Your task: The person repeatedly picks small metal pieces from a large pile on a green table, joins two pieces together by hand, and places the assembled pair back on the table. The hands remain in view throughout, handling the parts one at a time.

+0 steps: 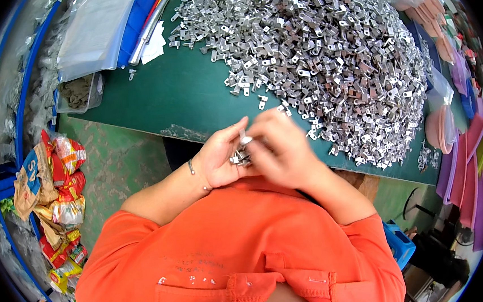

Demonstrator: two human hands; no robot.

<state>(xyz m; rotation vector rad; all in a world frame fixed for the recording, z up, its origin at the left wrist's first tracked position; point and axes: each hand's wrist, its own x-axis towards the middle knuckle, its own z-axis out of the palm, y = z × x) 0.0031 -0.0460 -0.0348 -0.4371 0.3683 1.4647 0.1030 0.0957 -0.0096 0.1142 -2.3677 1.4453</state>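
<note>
My left hand [218, 159] is cupped in front of my chest, near the table's front edge. Several small silver metal brackets [241, 159] lie in its palm and fingers. My right hand [282, 148] meets it from the right, its fingers bent and smeared by motion. One shiny piece [246, 140] shows between the left thumb and the right fingertips; which hand grips it I cannot tell. Beyond both hands spreads a large pile of like bent brackets [324, 48] with small holes. A few loose brackets [263, 101] lie at the pile's near edge.
The green table [152, 98] carries a blue bin [133, 32] with plastic bags, a metal rod [147, 39] and a clear tub [81, 94] holding a cloth. Blue shelving [19, 100] stands left, with colourful packages [64, 204]. Pink and purple sheets [464, 173] hang right.
</note>
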